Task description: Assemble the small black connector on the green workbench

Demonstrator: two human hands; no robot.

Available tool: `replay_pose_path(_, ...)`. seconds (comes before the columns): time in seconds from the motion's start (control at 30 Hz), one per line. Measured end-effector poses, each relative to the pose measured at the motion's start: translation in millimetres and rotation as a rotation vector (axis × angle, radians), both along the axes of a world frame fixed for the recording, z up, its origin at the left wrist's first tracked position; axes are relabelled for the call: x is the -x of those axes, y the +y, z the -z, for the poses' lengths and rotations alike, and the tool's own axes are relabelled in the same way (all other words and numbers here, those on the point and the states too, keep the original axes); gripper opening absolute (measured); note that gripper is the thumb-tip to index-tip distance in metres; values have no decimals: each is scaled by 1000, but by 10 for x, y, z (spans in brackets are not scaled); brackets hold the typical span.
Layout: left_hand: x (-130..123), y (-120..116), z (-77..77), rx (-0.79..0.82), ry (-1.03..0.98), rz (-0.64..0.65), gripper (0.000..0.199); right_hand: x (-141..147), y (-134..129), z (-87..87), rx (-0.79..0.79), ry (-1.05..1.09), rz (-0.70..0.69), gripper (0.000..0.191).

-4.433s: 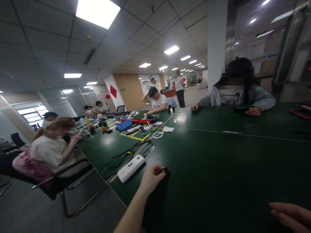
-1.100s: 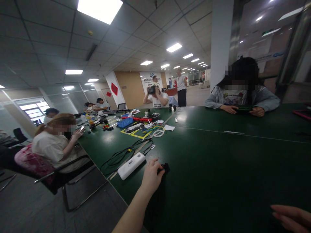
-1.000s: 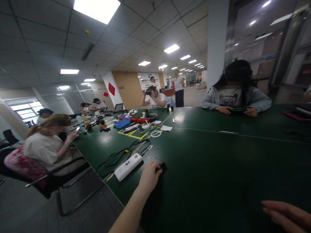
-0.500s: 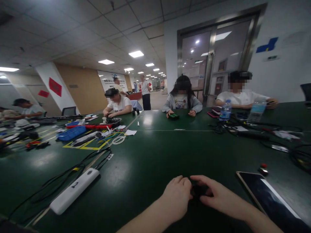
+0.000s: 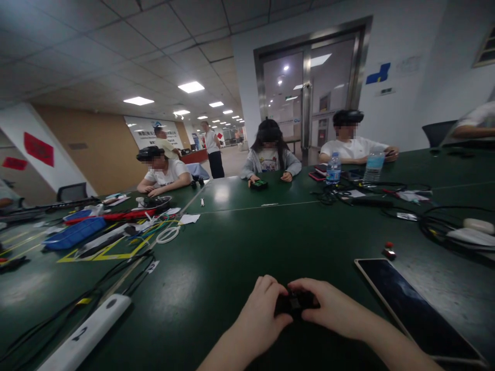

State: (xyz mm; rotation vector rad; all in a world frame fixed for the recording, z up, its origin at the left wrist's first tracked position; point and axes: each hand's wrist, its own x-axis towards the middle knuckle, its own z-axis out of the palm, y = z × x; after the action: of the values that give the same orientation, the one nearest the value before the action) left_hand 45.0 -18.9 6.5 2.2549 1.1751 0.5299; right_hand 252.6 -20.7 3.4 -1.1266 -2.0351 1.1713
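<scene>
A small black object (image 5: 295, 303) lies between my two hands, low in the view over the dark green table (image 5: 216, 242). My left hand (image 5: 265, 309) grips its left end, thumb below and fingers above. From the right, my right hand (image 5: 328, 306) holds the other end between thumb and fingers. The object's details are too dark to make out. To the right of my right hand lies a dark-screened tablet (image 5: 413, 309) with a light rim.
A white power strip (image 5: 87, 335) with cables lies at the left. Farther back are a blue tray (image 5: 73, 233), a coiled white cable (image 5: 167, 235), bottles (image 5: 333, 169) and black cables. A red-topped item (image 5: 389, 251) stands behind the tablet. Several people sit across the table.
The view has turned to the right. Both hands appear farther left, and the black object shows more clearly between them. My right thumb and fingers have closed onto it.
</scene>
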Motion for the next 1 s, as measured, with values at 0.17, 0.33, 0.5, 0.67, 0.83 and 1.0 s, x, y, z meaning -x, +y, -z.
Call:
replay_pose_path(0.17, -15, 9, -17, 57, 53, 13, 21, 0, -9, -39, -31, -87, 7, 46)
replay_pose_path(0.33, -9, 38, -1, 110, 33, -28, 18, 7, 24, -27, -85, -54, -50, 28)
replay_pose_path(0.5, 3, 63, -15, 195, 3, -47, 18, -7, 67, 73, -37, -79, 24, 27)
replay_pose_path(0.67, -9, 60, -12, 212, -5, -44, 20, -16, 51, 69, -48, -53, 3, 26)
replay_pose_path(0.83, -7, 47, 6, 186, -31, -42, 20, 16, 5, -19, -45, -59, 5, 18)
replay_pose_path(1.0, 0, 27, -4, 156, -18, -1, 26, 47, -17, -39, -68, -189, 61, 26)
